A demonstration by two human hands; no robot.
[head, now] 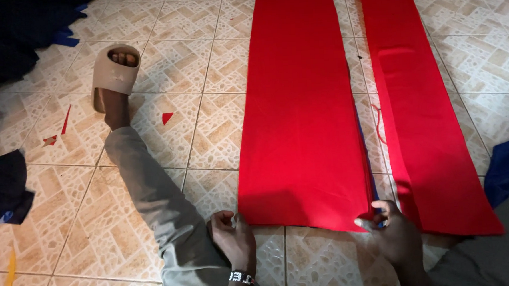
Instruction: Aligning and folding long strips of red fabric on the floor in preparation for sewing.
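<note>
- There are two long strips of red cloth on the floor: the wide red cloth strip (302, 118) in the middle, and a narrower red cloth strip (425, 124) just beside it, on its right side.
- Both strips are flat, smooth and matte, with straight long edges. A thin blue edge (370, 172) shows under the right side of the wide strip.
- The left hand (233, 235) pinches the near left corner of the wide strip, fingers closed on the cloth.
- The right hand (387, 226) grips the near right corner of the same strip, with thumb and fingers closed on the edge.
- Left of the wide strip lies one leg in grey trousers (154, 204), with one beige rubber slide sandal (114, 72) on the foot.
- Three small red cloth scraps (167, 117) lie left of the wide strip, near the sandal.
- One piece of blue cloth (507, 169) lies right of the narrow strip, and dark cloth (2, 185) lies far left.
- The surface is a tiled floor (205, 71), glossy, with beige and white mosaic pattern in square tiles.
</note>
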